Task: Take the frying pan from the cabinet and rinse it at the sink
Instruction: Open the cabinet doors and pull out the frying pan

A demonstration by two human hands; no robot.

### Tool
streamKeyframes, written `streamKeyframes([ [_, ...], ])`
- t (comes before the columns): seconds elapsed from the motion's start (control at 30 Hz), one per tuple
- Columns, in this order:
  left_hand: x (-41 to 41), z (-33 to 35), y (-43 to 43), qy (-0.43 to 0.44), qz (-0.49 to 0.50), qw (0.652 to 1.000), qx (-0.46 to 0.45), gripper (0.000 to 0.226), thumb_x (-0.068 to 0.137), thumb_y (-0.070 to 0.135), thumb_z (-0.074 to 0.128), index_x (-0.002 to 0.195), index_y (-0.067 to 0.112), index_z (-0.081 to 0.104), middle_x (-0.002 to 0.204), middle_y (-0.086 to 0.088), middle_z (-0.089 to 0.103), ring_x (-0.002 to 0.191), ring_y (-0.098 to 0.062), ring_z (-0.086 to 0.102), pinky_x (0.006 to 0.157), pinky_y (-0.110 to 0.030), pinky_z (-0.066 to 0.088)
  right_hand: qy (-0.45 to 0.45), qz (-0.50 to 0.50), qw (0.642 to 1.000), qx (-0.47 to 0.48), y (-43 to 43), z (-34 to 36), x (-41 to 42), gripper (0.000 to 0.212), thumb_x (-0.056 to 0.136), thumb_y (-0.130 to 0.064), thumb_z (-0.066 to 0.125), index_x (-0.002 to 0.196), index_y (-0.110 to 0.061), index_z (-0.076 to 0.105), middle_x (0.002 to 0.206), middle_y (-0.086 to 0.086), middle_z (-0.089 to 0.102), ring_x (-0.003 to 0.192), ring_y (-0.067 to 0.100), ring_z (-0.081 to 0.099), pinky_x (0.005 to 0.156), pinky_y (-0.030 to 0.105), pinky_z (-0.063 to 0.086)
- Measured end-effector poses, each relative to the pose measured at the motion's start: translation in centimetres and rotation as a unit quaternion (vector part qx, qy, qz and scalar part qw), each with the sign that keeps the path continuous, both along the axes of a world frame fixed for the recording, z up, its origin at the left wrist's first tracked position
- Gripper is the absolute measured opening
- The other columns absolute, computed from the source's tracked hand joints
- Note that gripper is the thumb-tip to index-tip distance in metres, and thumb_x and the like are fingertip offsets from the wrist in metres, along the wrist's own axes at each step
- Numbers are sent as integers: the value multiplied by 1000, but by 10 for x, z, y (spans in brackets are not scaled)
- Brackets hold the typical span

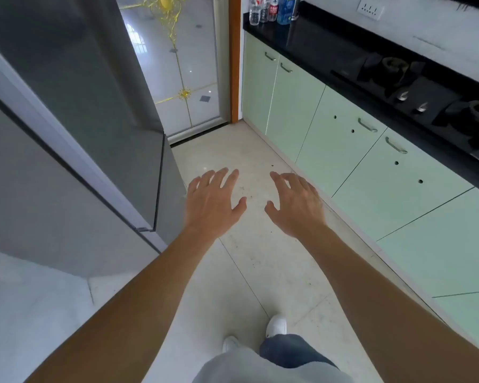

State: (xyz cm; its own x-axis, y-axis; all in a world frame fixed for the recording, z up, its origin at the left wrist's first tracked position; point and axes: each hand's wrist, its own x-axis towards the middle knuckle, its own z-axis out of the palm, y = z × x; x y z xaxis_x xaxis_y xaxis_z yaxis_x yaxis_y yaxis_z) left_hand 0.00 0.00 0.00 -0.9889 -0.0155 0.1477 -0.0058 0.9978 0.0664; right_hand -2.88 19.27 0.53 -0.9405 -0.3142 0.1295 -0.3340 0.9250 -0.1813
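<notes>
My left hand (pixel 215 201) and right hand (pixel 295 204) both empty, fingers spread; best reach right, hook a cabinet handle (pixel 367 125), pull squarely.

No text, brand, number or sign can be read. The clear plastic bottles (pixel 271 8) standing at the far end of the glossy black tabletop (pixel 315 40) carry red, white and blue labels, but their print is too small and blurred to make out. The white wall socket (pixel 370 7) bears no legible marking.
</notes>
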Motion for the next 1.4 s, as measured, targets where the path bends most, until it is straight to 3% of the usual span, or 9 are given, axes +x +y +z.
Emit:
streamKeyframes([
  [0.5, -130, -15, -4, 3, -1, 1000, -14, 63, 92, 61, 37, 145, 28, 36, 151, -1, 46, 137, -25, 44, 111, -48, 38, 7, -2, 1000, -22, -6, -12, -128, 58, 83, -30, 71, 138, -17, 57, 131, 12, 65, 120, 35, 61, 106, 50, 46],
  [0.87, -277, -7, 21, 13, 37, 999, -6, 62, 91, 59, 44, 143, 25, 43, 145, -2, 53, 132, -26, 50, 108, -48, 41, 5, 21, 999, -35, 11, -6, -293, 59, 86, -32, 68, 141, -16, 54, 134, 13, 63, 125, 33, 59, 107, 47, 45],
  [1.17, -346, -3, 4, 7, 70, 998, -5, 62, 92, 58, 43, 143, 25, 44, 146, -3, 53, 133, -27, 50, 108, -50, 41, -11, 54, 998, -42, -7, -14, -376, 61, 85, -33, 67, 142, -16, 53, 133, 13, 63, 124, 32, 59, 107, 45, 47],
  [1.4, -410, -12, -29, 17, 77, 997, -1, 62, 90, 59, 47, 141, 25, 47, 144, -4, 56, 131, -28, 53, 107, -49, 44, -24, 62, 998, -24, -44, -23, -438, 61, 90, -37, 62, 147, -19, 46, 142, 11, 57, 133, 30, 52, 112, 43, 39],
])
